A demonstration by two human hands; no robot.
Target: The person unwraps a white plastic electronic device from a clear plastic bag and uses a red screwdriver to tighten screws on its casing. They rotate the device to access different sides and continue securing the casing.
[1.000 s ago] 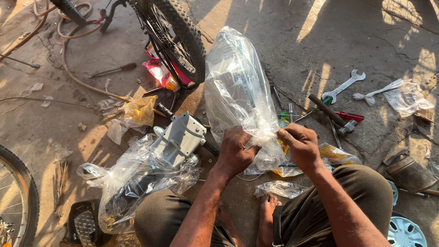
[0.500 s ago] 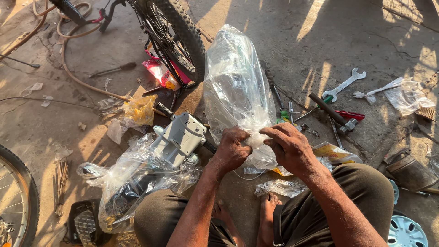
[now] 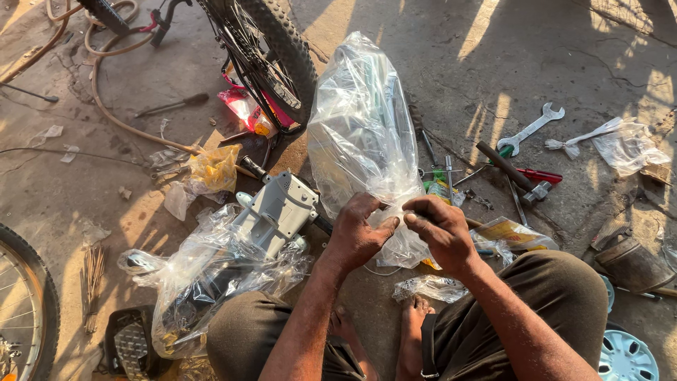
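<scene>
Both hands meet at the lower end of a clear plastic bag (image 3: 363, 134) that stands up and away from them, its puffed body rising beyond the fingers. The left hand (image 3: 356, 233) and the right hand (image 3: 441, 229) sit close together, fingertips nearly touching, each pinching the gathered plastic at the bag's bottom. Long pale parts show dimly through the film, but their shape is hard to make out.

Just left of the left hand lies a grey metal part (image 3: 275, 208), half wrapped in another crumpled plastic sheet (image 3: 204, 271) that spreads toward the person's left knee. Farther beyond, past the bag, a knobby bicycle tyre (image 3: 278, 56) stands on the concrete floor (image 3: 437, 56), with a red and yellow packet (image 3: 247, 109) at its foot. A yellow plastic scrap (image 3: 211, 169) lies well left of the hands.

To the right of the right hand, a hammer (image 3: 511, 173), a red-handled tool (image 3: 539, 175) and a spanner (image 3: 532, 127) lie scattered, well apart from the fingers. A small plastic packet (image 3: 430, 288) rests below the hands, near a bare foot (image 3: 412, 331).

The bag hides the tools directly behind it. Another wheel (image 3: 25, 303) is cut off at the left edge, and a pale blue hubcap (image 3: 627, 356) at the lower right corner.
</scene>
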